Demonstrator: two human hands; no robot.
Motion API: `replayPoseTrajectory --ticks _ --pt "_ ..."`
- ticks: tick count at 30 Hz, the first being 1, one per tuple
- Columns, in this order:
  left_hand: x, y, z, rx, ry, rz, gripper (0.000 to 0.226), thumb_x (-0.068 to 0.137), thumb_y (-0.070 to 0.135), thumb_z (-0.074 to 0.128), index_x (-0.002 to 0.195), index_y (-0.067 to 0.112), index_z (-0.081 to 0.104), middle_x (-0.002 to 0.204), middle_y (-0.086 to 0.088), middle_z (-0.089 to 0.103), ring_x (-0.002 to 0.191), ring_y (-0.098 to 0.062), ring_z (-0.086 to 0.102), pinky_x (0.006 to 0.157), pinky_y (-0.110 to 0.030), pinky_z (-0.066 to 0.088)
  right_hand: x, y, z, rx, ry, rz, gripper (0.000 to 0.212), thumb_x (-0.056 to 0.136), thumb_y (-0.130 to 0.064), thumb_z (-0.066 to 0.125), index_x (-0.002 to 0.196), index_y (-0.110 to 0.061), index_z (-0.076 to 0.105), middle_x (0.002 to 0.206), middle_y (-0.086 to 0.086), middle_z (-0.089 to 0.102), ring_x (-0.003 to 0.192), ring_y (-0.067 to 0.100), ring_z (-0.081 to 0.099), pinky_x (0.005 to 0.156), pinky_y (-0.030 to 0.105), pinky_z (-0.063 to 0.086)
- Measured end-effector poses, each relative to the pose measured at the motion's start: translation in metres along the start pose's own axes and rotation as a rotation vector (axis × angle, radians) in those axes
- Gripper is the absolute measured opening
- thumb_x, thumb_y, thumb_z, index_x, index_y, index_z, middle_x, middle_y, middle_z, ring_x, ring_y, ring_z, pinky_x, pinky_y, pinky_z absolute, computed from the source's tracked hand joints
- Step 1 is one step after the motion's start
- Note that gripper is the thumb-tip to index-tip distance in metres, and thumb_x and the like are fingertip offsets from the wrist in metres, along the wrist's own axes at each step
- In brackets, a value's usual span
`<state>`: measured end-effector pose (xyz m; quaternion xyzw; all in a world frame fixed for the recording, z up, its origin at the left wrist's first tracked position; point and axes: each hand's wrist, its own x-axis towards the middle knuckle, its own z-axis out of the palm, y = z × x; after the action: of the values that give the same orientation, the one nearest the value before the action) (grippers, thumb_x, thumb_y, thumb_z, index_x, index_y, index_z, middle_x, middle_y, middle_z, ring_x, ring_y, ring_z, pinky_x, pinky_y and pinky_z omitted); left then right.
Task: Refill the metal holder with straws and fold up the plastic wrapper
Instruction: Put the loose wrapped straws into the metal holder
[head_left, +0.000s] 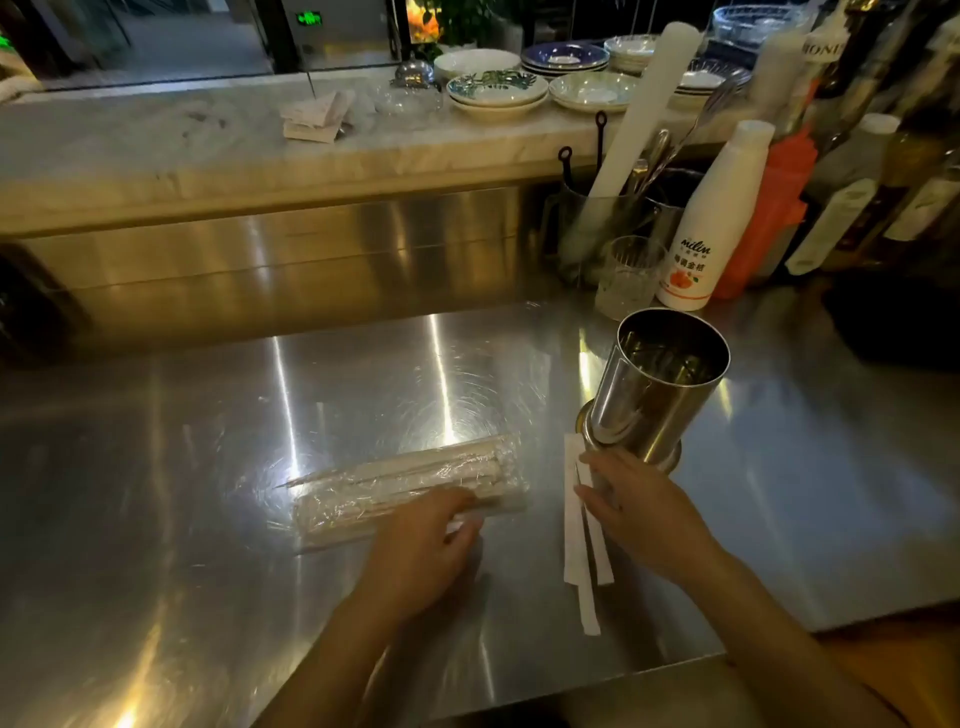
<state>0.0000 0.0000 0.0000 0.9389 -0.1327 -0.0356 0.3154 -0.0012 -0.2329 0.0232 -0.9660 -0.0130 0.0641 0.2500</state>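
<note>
my left grip (431, 545) rests palm down on the near end of the pack (410, 488), fingers curled loosely over the clear wrapper (322, 512) (whether they actually pinch the plastic i cannot tell). the pack lies flat on the steel tabletop (208, 519), running left to right, with the paper-sleeved straws (436, 467) showing through the film. my right grip (639, 509) sits just beside the foot of the holder (660, 384), fingers spread and released, the fingertips touching a few loose straws (579, 540) that lie side by side on the tabletop, pointing toward me. the holder stands upright at the right of the pack, its mouth open; inside i see only reflections and cannot tell what it holds. behind it stand a clear glass (631, 275) and a white bottle (711, 223) with an orange label. farther back, on the marble ledge (156, 150), stacked plates (496, 93) sit near some folded napkins (317, 117).
</note>
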Motion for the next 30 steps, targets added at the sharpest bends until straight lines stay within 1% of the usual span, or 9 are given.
replayPoseTrajectory --ticks 2,4,7,9,13,17,22,25,30 --pt "-0.003 -0.003 0.007 0.03 -0.031 0.03 0.025 0.09 0.034 0.051 0.113 0.026 0.056 0.109 0.003 0.063 0.094 -0.011 0.055 0.079 -0.026 0.044 0.001 0.004 0.006 -0.001 -0.007 0.055 0.036 0.092 -0.032 0.046 0.125 -0.019 0.046 0.125 0.003 0.057 0.11 0.02 0.056 0.094 0.035 0.047" --pt "-0.008 -0.007 0.018 0.072 -0.052 0.082 0.029 0.09 0.036 0.049 0.117 0.025 0.054 0.119 0.004 0.058 0.105 -0.012 0.052 0.087 -0.024 0.042 0.001 0.009 0.016 -0.002 -0.015 0.107 0.032 0.092 -0.031 0.046 0.121 -0.017 0.048 0.116 0.004 0.06 0.101 0.02 0.058 0.087 0.033 0.048" --pt "-0.013 -0.016 0.032 0.128 -0.04 0.125 0.044 0.089 0.042 0.046 0.129 0.023 0.046 0.138 0.001 0.046 0.123 -0.014 0.04 0.1 -0.023 0.027 0.002 0.017 0.028 0.021 0.027 0.174 0.021 0.091 -0.029 0.047 0.11 -0.019 0.05 0.089 -0.003 0.059 0.075 0.011 0.056 0.069 0.025 0.046" --pt "-0.017 -0.021 0.038 0.18 -0.043 0.121 0.052 0.09 0.048 0.04 0.135 0.023 0.04 0.145 0.0 0.038 0.131 -0.016 0.032 0.106 -0.027 0.021 0.002 0.02 0.033 -0.011 0.037 0.216 0.015 0.092 -0.029 0.046 0.103 -0.02 0.048 0.081 -0.006 0.054 0.068 0.009 0.052 0.065 0.024 0.041" --pt "-0.02 -0.022 0.045 0.214 -0.031 0.117 0.054 0.088 0.052 0.034 0.131 0.021 0.045 0.141 -0.005 0.045 0.129 -0.021 0.039 0.104 -0.032 0.022 0.006 0.025 0.039 -0.045 0.036 0.263 0.01 0.092 -0.03 0.045 0.094 -0.021 0.043 0.068 -0.009 0.047 0.06 0.007 0.048 0.062 0.026 0.04" --pt "-0.02 -0.023 0.049 0.247 -0.001 0.11 0.047 0.088 0.049 0.037 0.125 0.021 0.049 0.134 -0.005 0.053 0.122 -0.022 0.048 0.1 -0.033 0.026 0.014 0.022 0.04 0.001 -0.016 0.344 0.012 0.09 -0.03 0.047 0.086 -0.022 0.04 0.067 -0.007 0.047 0.058 0.006 0.047 0.06 0.028 0.04" --pt "-0.021 -0.025 0.053 0.251 0.003 0.104 0.047 0.09 0.049 0.036 0.127 0.023 0.047 0.137 -0.004 0.05 0.125 -0.02 0.045 0.101 -0.032 0.024 0.017 0.018 0.037 -0.011 -0.109 0.388 0.019 0.085 -0.033 0.054 0.077 -0.02 0.043 0.068 -0.004 0.05 0.062 0.01 0.051 0.059 0.027 0.04" --pt "-0.022 -0.027 0.054 0.216 0.02 0.099 0.047 0.09 0.049 0.035 0.128 0.024 0.047 0.139 -0.003 0.048 0.128 -0.018 0.042 0.103 -0.032 0.023 0.017 0.017 0.035 -0.065 -0.122 0.407 0.025 0.084 -0.032 0.056 0.067 -0.023 0.039 0.067 -0.004 0.051 0.059 0.008 0.05 0.05 0.022 0.034" --pt "-0.023 -0.026 0.055 0.192 0.037 0.096 0.048 0.091 0.048 0.034 0.129 0.023 0.047 0.141 -0.003 0.046 0.129 -0.017 0.04 0.105 -0.032 0.022 0.013 0.02 0.035 -0.04 -0.156 0.372 0.017 0.086 -0.032 0.053 0.079 -0.022 0.041 0.068 -0.007 0.048 0.06 0.007 0.049 0.055 0.023 0.038"
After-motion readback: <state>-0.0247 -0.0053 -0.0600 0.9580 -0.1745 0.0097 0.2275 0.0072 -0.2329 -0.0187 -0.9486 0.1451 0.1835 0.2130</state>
